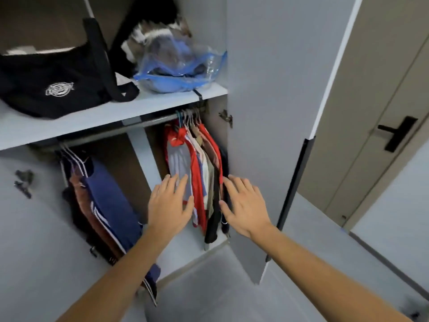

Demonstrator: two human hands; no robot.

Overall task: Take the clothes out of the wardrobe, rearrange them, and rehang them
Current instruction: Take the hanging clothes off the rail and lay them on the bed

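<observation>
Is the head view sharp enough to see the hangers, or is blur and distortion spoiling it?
Head view: motion-blurred throughout, so the hanger hooks smear together; wide-angle bending curves the pale grey shelf; lighting is even, without glare.

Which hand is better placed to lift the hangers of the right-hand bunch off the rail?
Probably right: the right hand is open at the bunch's outer edge, below the hangers. The left hand lies flat on the grey front garment.

A bunch of clothes is hung on the rail at 1 o'clock from centre. It is flanked by the left hand and right hand, fingers straight. A bag is seen at 10 o'clock on the shelf.
</observation>
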